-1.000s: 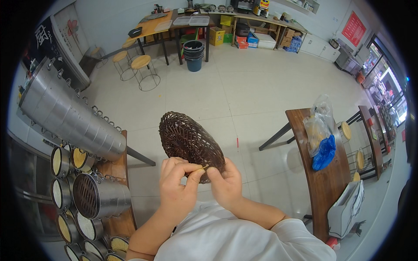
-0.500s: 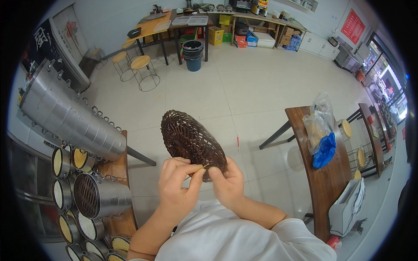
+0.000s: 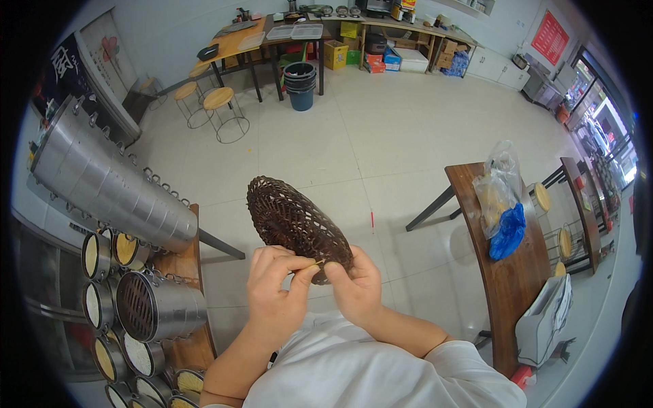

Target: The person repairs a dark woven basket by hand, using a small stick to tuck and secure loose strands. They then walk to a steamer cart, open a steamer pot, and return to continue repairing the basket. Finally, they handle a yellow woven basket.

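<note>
A dark brown woven basket is tilted up in front of my body, its near end between my two hands. My right hand grips the basket's near right rim, thumb on the side facing me. My left hand is closed in a pinch at the near rim, beside the right thumb. Between its thumb and forefinger is a thin yellowish strip, whose tip pokes out toward the basket. What the strip is made of is too small to tell.
At left, stacked metal steamer tiers and several round tins stand by a wooden table. On the right-hand table lie a clear bag and a blue plastic bag. Stools and stacked buckets stand farther off.
The far end of the basket has tipped slightly left and down. Both hands keep their hold in nearly the same place.
</note>
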A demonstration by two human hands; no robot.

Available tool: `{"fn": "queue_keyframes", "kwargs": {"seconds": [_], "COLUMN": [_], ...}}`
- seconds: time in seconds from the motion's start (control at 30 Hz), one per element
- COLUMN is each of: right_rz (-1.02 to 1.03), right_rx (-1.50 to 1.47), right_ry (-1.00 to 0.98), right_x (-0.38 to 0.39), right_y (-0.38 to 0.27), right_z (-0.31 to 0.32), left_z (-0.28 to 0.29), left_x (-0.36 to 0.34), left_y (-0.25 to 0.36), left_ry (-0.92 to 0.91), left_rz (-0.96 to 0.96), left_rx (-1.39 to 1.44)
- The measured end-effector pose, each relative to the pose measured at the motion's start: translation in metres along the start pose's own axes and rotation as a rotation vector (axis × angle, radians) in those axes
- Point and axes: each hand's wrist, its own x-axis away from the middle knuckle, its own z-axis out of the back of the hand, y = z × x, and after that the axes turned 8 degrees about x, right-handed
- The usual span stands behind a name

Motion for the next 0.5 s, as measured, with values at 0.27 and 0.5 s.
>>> {"fn": "queue_keyframes", "kwargs": {"seconds": [0.27,0.5], "right_rz": [-0.041,-0.003], "right_rx": [-0.018,0.161], "right_ry": [0.007,0.171], "right_x": [-0.001,-0.021], "right_y": [0.000,-0.003], "right_z": [0.001,0.012], "left_z": [0.001,0.031], "left_x": [0.001,-0.011], "left_y": [-0.006,-0.007], "left_ry": [-0.029,-0.360], "left_rz": [-0.016,-0.138], "left_rx": [-0.013,-0.326]}}
